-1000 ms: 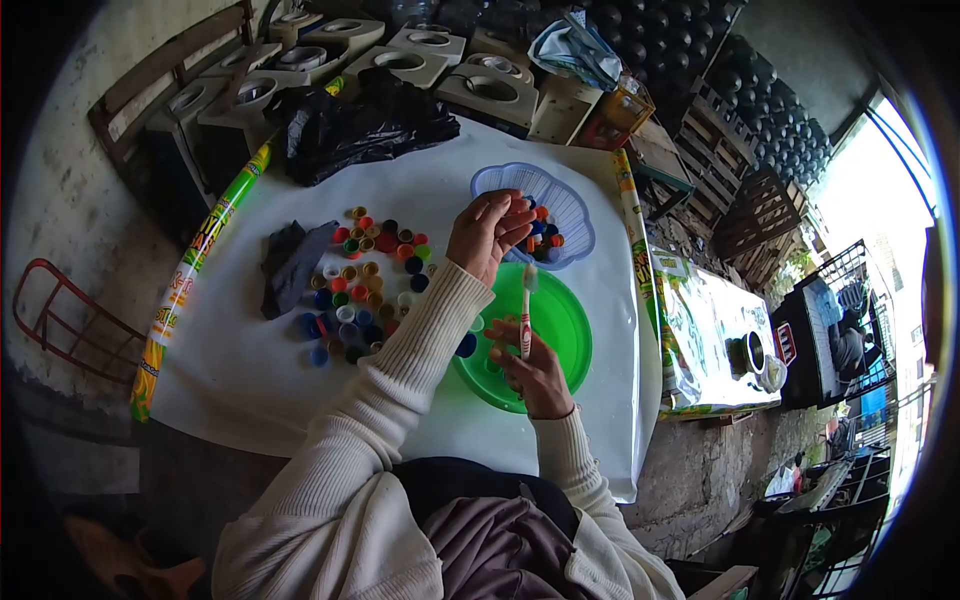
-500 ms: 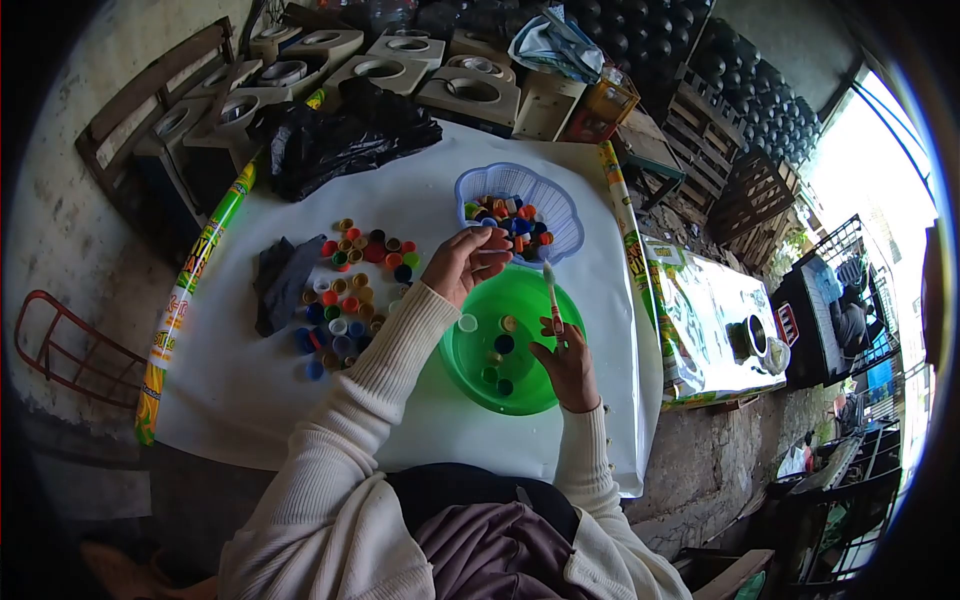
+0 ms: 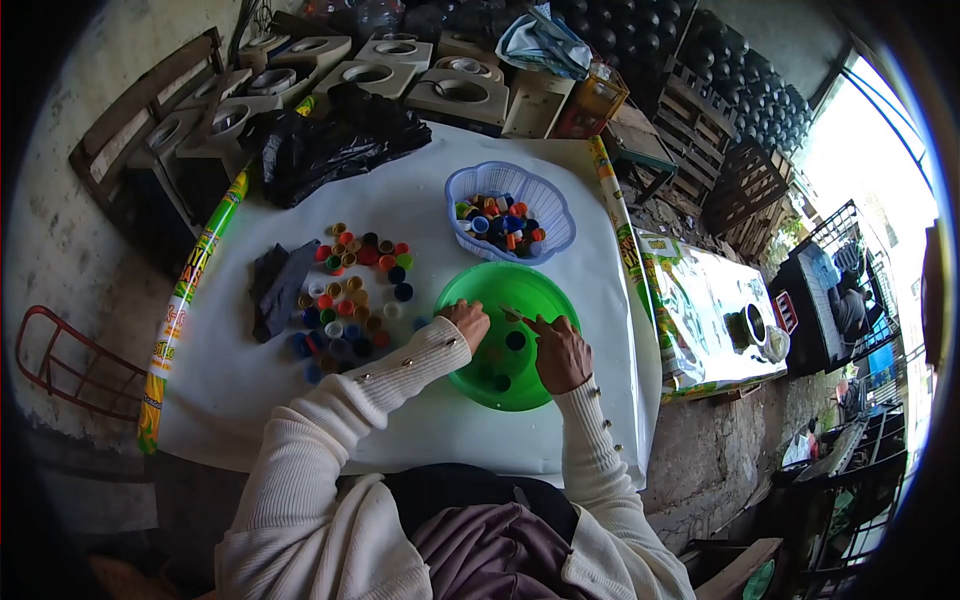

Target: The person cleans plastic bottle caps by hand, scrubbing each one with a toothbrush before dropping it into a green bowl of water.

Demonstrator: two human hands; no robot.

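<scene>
My left hand (image 3: pixel 465 322) is curled shut over the left side of the green bowl (image 3: pixel 480 285), pinching a small bottle cap that its fingers mostly hide. A toothbrush (image 3: pixel 517 316) is gripped in my right hand (image 3: pixel 560 350), lying nearly flat with its head against my left fingertips. A few loose caps (image 3: pixel 514 341) sit inside the green bowl. Just beyond the bowl is a blue basket (image 3: pixel 555 205) with several coloured caps in it.
Several bottle caps (image 3: pixel 350 290) are spread on the white table (image 3: pixel 400 200) left of the bowl, beside a dark cloth (image 3: pixel 275 290). A black plastic bag (image 3: pixel 330 135) lies at the back. Wooden boxes and crates crowd behind the table. The table's right edge drops off beside the bowl.
My left hand came back from the blue basket and dropped into the green bowl. My right hand tipped the toothbrush from upright to nearly flat, its head now meeting my left fingers.
</scene>
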